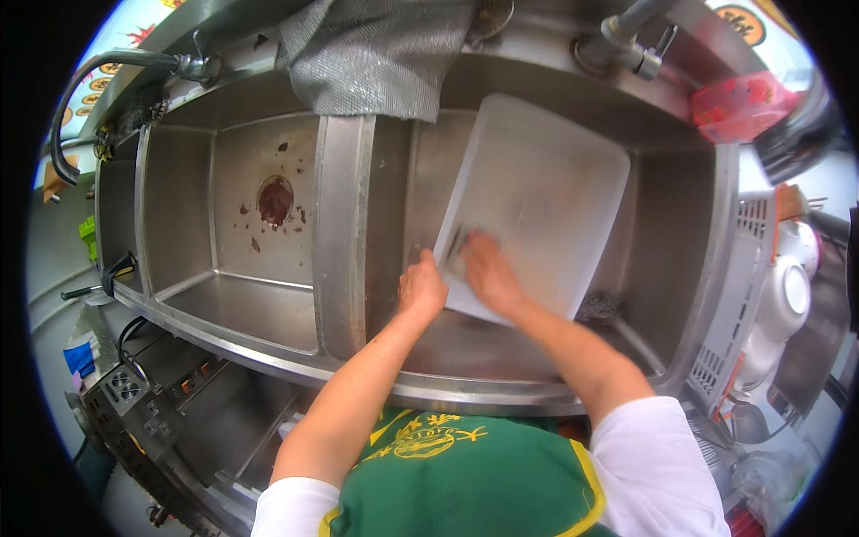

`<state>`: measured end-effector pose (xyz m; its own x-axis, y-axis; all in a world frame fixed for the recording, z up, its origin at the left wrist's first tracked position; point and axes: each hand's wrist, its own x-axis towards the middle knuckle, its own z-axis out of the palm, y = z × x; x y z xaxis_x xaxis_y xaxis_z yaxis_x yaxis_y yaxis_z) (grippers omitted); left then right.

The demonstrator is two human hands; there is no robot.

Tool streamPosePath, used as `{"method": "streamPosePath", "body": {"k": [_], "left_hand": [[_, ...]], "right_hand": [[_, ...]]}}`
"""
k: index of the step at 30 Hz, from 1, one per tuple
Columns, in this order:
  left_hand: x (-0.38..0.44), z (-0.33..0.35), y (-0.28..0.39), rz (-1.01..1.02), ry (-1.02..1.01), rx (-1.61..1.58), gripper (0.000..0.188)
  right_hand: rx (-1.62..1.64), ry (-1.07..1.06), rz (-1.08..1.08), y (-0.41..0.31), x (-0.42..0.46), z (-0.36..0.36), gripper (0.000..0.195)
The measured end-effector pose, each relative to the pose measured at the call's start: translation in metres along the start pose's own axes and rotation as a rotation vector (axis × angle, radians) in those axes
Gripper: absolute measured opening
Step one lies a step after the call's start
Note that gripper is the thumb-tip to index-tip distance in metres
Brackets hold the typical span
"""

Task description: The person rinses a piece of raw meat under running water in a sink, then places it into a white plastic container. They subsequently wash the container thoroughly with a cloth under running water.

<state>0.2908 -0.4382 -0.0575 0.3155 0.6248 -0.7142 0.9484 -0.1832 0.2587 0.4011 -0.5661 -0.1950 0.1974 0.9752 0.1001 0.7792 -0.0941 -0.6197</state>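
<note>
A translucent white rectangular plastic tub or lid (550, 181) lies tilted inside the right basin (671, 235) of a stainless steel sink. My left hand (424, 285) grips its left edge near the lower corner. Flat against its surface, close to that same edge, is my right hand (491, 272), blurred. A small greyish patch shows by the right fingertips; whether it is a scrubber in my grasp I cannot tell. Below the plastic piece, a dark, wiry clump like steel wool (597, 307) rests in the basin.
Brown scraps (275, 201) lie around the drain of the left basin (178, 201). A silvery cloth (376, 60) drapes over the back ledge and divider. Faucets stand at back left (194, 67) and back right (621, 47). White bowls (785, 295) sit by a plastic crate (728, 288) at right.
</note>
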Motion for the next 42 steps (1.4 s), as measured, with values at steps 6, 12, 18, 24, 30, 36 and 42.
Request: {"method": "streamPosePath", "body": {"k": [6,12,18,24,30,36,42], "left_hand": [[-0.012,-0.023,0.011,0.101,0.079,0.042,0.027],[-0.045,-0.059,0.015,0.287,0.190,0.088,0.014],[-0.096,-0.104,0.041,0.348,0.175,-0.143,0.012],[-0.108,-0.176,0.074,0.375,-0.067,-0.314,0.012],[-0.109,-0.230,0.109,0.578,-0.101,-0.059,0.014],[-0.059,-0.170,0.101,1.063,0.224,0.221,0.018],[-0.023,-0.106,0.052,1.021,0.433,0.331,0.028]], "right_hand": [[0.730,-0.458,0.406,-0.045,0.021,-0.056,0.028],[0.060,-0.575,0.058,-0.022,-0.027,-0.142,0.015],[-0.297,-0.216,0.165,0.032,0.027,-0.171,0.013],[-0.285,-0.056,0.204,0.046,0.054,-0.170,0.027],[-0.288,-0.160,0.252,0.021,0.041,-0.173,0.023],[-0.413,-0.056,0.450,0.064,0.010,-0.147,0.037],[-0.403,-0.350,0.540,0.104,-0.005,-0.094,0.058]]}}
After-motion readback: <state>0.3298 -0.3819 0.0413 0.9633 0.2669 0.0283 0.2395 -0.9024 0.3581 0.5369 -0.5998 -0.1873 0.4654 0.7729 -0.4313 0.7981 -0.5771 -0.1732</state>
